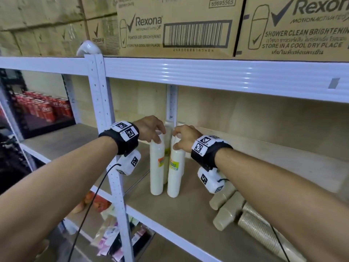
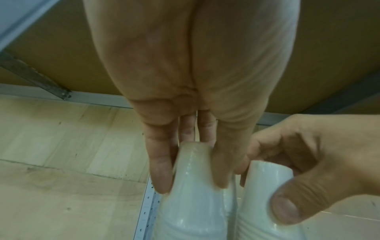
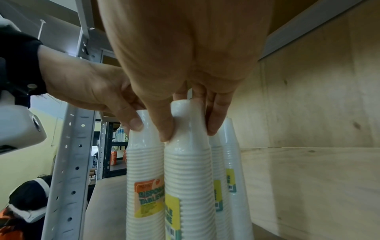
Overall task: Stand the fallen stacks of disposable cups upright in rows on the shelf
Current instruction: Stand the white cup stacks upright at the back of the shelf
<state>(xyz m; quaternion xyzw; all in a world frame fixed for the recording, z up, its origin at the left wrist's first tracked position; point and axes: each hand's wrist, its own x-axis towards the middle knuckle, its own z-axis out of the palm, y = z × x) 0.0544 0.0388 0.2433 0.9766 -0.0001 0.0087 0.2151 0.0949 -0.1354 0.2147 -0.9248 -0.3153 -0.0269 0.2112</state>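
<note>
Two white stacks of disposable cups stand upright side by side on the wooden shelf (image 1: 188, 214). My left hand (image 1: 157, 136) grips the top of the left stack (image 1: 156, 167); its fingers (image 2: 162, 178) and thumb curl round that stack (image 2: 191, 211). My right hand (image 1: 176, 140) pinches the top of the right stack (image 1: 175, 173), the stack (image 3: 187, 170) held between thumb and fingers (image 3: 213, 126). Two more white stacks (image 3: 230, 162) stand right behind. Several brown cup stacks (image 1: 226, 207) lie fallen on the shelf to the right, under my right forearm.
A white perforated post (image 1: 105, 120) stands just left of the cups. The shelf beam above (image 1: 226, 74) carries Rexona cartons (image 1: 175, 25). Red drink cans (image 1: 43, 108) sit far left. Packaged goods (image 1: 113, 233) fill the shelf below.
</note>
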